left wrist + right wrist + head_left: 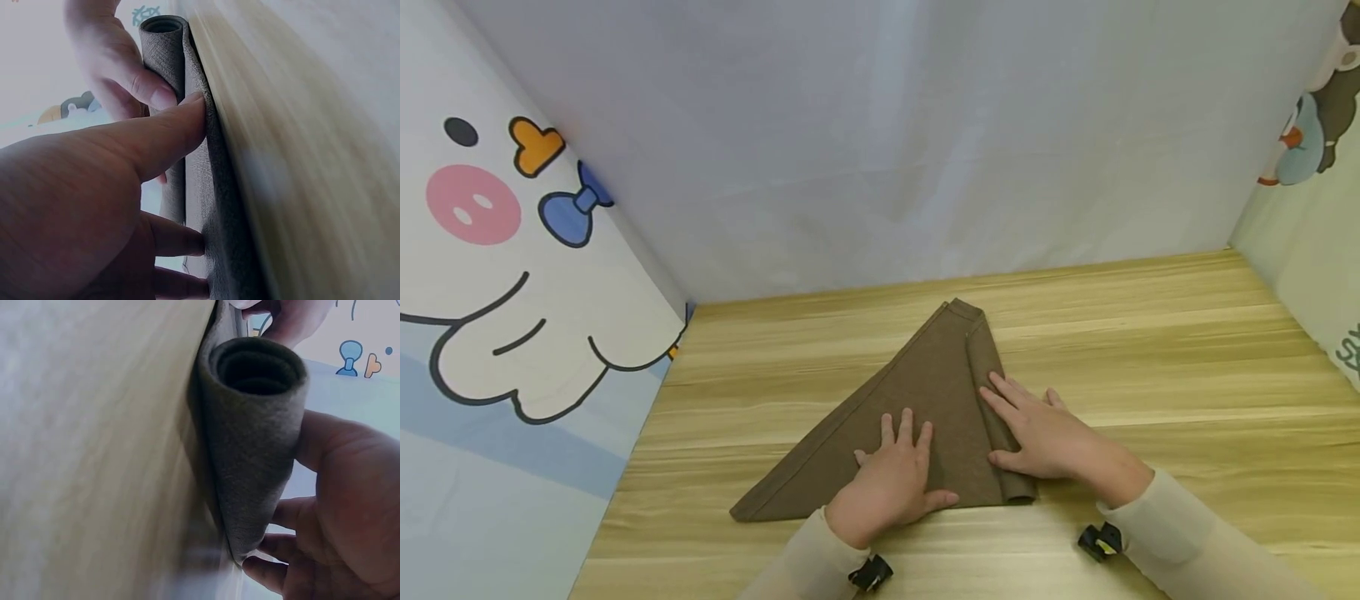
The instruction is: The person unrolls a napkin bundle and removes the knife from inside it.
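Note:
A brown cloth [917, 383], folded into a triangle, lies on the wooden table. Its right side is rolled into a tube [256, 419], whose hollow end shows in the right wrist view. With fingers spread, my left hand [887, 483] rests on the flat part of the cloth, left of the roll. My right hand [1045, 429] lies along the roll, fingers extended and thumb against its left side. In the left wrist view the left thumb [175, 128] touches the flat cloth beside the rolled edge. The undersides of both palms are hidden in the head view.
The wood-grain table [1150, 358] extends around the cloth. A pale curtain [880, 150] hangs at the back. Cartoon-printed panels stand at the left [512, 333] and right [1315, 233]. Small black devices [872, 573] sit at both wrists.

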### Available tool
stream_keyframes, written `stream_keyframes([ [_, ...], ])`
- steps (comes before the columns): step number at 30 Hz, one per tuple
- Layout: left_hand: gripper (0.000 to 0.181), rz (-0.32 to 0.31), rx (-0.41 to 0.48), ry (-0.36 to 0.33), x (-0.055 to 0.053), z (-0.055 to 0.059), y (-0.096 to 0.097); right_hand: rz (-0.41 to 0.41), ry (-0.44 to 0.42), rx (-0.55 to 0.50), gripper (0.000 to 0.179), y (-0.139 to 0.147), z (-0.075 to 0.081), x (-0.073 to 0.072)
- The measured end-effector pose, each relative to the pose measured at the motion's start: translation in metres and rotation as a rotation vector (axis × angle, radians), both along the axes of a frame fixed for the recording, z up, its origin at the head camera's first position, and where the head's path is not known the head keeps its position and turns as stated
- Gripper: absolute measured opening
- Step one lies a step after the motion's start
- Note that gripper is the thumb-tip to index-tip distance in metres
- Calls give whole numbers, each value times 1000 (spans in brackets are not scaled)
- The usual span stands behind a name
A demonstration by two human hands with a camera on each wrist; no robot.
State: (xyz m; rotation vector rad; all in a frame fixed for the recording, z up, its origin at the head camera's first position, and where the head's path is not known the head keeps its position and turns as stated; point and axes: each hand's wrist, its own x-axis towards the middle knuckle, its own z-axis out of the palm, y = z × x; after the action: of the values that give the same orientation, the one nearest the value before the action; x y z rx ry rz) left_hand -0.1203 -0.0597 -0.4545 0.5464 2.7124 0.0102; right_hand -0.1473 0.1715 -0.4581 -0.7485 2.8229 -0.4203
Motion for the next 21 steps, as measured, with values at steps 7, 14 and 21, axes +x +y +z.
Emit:
stream_keyframes([
  [7, 98, 28, 40, -23, -1, 0, -6, -16, -14, -29, 86, 5, 0, 2],
  [14, 98, 37, 60, -45, 0, 3, -9, -10, 11, -40, 85, 9, -1, 2],
  [21, 96, 15, 60, -19, 0, 3, -9, -30, 31, -58, 84, 16, 1, 6],
])
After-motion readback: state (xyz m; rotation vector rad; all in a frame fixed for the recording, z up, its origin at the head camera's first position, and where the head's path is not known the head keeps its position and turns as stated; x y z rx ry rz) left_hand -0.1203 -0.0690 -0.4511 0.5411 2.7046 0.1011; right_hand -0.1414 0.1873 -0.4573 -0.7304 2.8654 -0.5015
